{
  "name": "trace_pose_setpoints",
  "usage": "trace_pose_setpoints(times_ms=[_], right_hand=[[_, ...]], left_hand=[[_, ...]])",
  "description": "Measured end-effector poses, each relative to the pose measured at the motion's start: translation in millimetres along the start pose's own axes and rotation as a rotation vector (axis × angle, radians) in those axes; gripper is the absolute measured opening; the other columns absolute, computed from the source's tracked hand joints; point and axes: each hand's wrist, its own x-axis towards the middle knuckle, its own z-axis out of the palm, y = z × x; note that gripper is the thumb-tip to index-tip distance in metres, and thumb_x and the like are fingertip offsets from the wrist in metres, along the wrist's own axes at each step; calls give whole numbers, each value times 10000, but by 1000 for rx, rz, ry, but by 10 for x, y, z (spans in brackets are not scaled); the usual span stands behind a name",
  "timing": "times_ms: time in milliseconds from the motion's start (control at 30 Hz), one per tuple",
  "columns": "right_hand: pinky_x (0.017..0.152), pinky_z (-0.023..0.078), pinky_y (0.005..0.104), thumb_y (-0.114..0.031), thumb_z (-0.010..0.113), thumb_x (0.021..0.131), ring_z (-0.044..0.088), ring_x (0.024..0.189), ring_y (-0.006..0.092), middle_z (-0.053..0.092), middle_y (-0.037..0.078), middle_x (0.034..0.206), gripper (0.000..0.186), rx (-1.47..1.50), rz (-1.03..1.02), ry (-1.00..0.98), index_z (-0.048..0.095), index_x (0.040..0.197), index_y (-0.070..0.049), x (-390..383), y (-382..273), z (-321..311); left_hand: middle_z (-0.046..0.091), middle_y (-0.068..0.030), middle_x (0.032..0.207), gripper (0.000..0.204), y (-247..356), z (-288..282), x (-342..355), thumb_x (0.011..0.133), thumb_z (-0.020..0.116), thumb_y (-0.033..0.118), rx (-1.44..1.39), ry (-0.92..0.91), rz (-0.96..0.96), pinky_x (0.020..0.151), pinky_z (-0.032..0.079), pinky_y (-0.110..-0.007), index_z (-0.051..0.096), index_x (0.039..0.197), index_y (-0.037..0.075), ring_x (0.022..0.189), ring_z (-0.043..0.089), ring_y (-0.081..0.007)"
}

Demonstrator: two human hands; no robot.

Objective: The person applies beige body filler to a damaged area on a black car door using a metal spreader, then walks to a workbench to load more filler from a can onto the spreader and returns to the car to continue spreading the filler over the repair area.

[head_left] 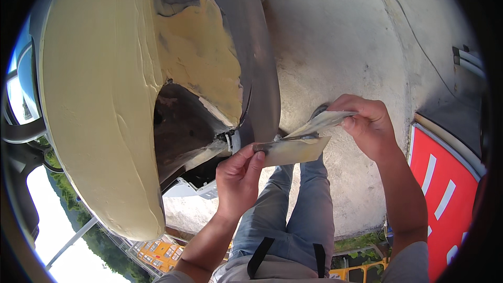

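My left hand (238, 181) pinches a flat putty spreader (297, 151) with a dark edge and cream filler smeared over its face. Between the thumb and fingers of my right hand (371, 126) is a second thin spreader (326, 121), tilted and coated in pale filler. The two blades meet or overlap in front of my legs; whether they touch is hard to tell. To the left stands a vehicle body panel (99, 99) covered in cream filler with ridges. Beside it, a dark fender (257, 73) carries a rough yellowish filler patch (196, 47) above a dark recess (181, 112).
Pale concrete floor (340, 42) stretches under and beyond my hands, crossed by a thin dark cable (401, 5). A red panel with white markings (437, 194) stands at the right. Yellow barriers (157, 254) show behind the vehicle at the lower left.
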Motion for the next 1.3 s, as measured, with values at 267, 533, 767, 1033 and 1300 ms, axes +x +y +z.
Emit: trace_pose_setpoints(times_ms=[267, 533, 767, 1033, 1300], right_hand=[[755, 532, 335, -52, 613, 998, 684, 811, 278, 700, 165, 929, 194, -758, 55, 5, 682, 1152, 43, -283, 101, -215], [783, 420, 225, -187, 522, 1110, 491, 858, 43, 599, -13, 949, 237, -71, 282, 578, 593, 1229, 6, -402, 531, 429], [835, 434, 245, -167, 498, 1107, 525, 914, 72, 627, 28, 988, 232, -107, 209, 406, 595, 1218, 12, -66, 314, 872], [1104, 441, 379, -109, 578, 1054, 624, 1251, 204, 707, 123, 1280, 322, 255, -7, 304, 645, 1327, 47, 994, -160, 582], [1135, 443, 603, -89, 783, 881, 607, 1314, 468, 718, 154, 1318, 288, -875, -1010, -33, 733, 1162, -133, 1700, 100, 557]], left_hand=[[749, -44, 1023, 221, 85, 75, 86, 1045, 644, 24, 87, 121, 152, 826, 531, -226, 711, 1236, -63, 939, 652, -63], [754, -80, 990, 235, 91, 194, -16, 1009, 666, -10, 180, 80, 213, 681, 509, -219, 734, 1234, -21, 789, 623, -56], [743, -211, 1051, 257, -18, 19, -72, 951, 683, 3, 517, -155, 113, 793, 587, -379, 718, 1205, -19, 921, 747, -369], [764, -189, 1031, 235, -337, -327, -512, 952, 671, -15, 440, -196, -136, 789, 597, -333, 732, 1176, -49, 905, 772, -266], [760, -186, 1021, 218, -535, -316, -583, 970, 670, 7, 343, -175, -147, 768, 587, -346, 733, 1178, -11, 868, 762, -297]])
